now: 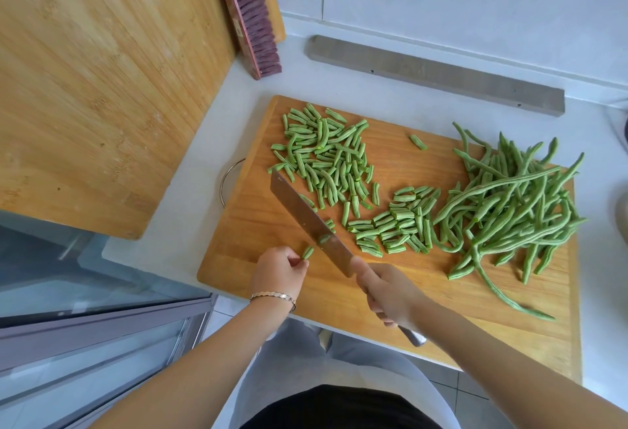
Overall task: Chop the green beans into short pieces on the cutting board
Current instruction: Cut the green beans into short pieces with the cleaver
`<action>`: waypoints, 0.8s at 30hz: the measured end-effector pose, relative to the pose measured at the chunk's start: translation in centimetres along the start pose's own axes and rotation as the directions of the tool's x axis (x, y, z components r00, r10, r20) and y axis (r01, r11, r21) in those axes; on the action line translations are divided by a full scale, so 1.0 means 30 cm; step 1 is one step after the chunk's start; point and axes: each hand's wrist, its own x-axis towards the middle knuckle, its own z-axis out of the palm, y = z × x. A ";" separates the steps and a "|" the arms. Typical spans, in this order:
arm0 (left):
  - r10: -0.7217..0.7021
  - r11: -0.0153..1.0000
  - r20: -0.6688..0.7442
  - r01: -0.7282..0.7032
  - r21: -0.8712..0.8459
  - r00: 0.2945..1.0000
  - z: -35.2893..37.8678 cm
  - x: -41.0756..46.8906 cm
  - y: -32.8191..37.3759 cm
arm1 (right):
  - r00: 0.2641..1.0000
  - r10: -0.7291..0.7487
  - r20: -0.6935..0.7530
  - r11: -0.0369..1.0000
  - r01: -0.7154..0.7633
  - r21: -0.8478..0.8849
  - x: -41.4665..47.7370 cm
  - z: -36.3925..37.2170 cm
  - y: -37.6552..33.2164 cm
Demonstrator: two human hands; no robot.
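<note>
A broad steel cleaver (pixel 311 224) is gripped by its handle in the right hand (pixel 390 296) and held blade-down over the rectangular wooden cutting board (pixel 373 292). A last short green stub of bean (pixel 307 252) is pinched between the fingertips of the left hand (pixel 277 270), just beside the blade. The end of one bunch appears to be under the knife. Two heaps of short cut green pieces (pixel 326 160) are spread mid-board, while a tangled pile of long uncut green beans (pixel 509 204) is left at the right edge. A fresh handful is likely to be gathered and lined up next.
</note>
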 end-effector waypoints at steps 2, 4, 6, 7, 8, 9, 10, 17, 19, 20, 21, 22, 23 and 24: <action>0.006 1.000 -0.022 -0.006 0.011 1.000 -0.018 0.031 0.009 | 1.000 -0.001 0.011 0.993 -0.001 0.119 -0.014 -0.036 -0.006; 0.039 0.998 -0.040 -0.038 0.042 0.998 -0.027 0.076 0.035 | 1.000 -0.007 -0.030 0.981 0.012 0.193 -0.029 -0.078 -0.014; 0.118 0.991 -0.094 -0.111 0.077 0.989 -0.028 0.115 0.064 | 0.995 -0.011 -0.096 0.973 0.033 0.228 -0.042 -0.120 -0.020; 0.191 0.978 -0.139 -0.178 0.106 0.972 -0.024 0.130 0.073 | 0.991 -0.014 -0.131 0.969 0.046 0.244 -0.048 -0.140 -0.021; 0.308 0.947 -0.181 -0.283 0.151 0.934 -0.013 0.141 0.077 | 0.986 -0.014 -0.167 0.962 0.059 0.267 -0.057 -0.159 -0.017; 0.454 0.884 -0.206 -0.411 0.221 0.867 0.000 0.150 0.077 | 0.979 -0.012 -0.205 0.955 0.072 0.289 -0.066 -0.176 -0.013; 0.600 0.790 -0.196 -0.534 0.302 0.776 0.014 0.158 0.066 | 0.971 -0.006 -0.238 0.949 0.080 0.306 -0.075 -0.188 -0.007; 0.907 0.038 0.323 -0.818 0.574 0.269 0.087 0.252 0.064 | 0.934 0.071 -0.350 0.907 0.086 0.413 -0.117 -0.255 0.050; 0.915 0.098 0.258 -0.790 0.605 0.311 0.067 0.294 0.107 | 0.931 0.082 -0.355 0.896 0.087 0.435 -0.122 -0.270 0.065; 0.905 0.156 0.227 -0.779 0.608 0.359 0.050 0.317 0.129 | 0.929 0.088 -0.359 0.893 0.086 0.442 -0.126 -0.276 0.069; 0.897 0.194 0.209 -0.772 0.606 0.390 0.037 0.348 0.153 | 0.926 0.098 -0.366 0.886 0.086 0.455 -0.128 -0.289 0.074; 0.889 0.213 0.204 -0.765 0.608 0.410 0.022 0.371 0.166 | 0.921 0.105 -0.374 0.882 0.088 0.463 -0.131 -0.299 0.077; 0.888 0.213 0.205 -0.764 0.609 0.412 0.011 0.392 0.179 | 0.916 0.111 -0.385 0.877 0.092 0.471 -0.133 -0.312 0.080; 0.889 0.217 0.201 -0.765 0.607 0.412 0.003 0.402 0.190 | 0.910 0.114 -0.398 0.873 0.099 0.478 -0.137 -0.325 0.081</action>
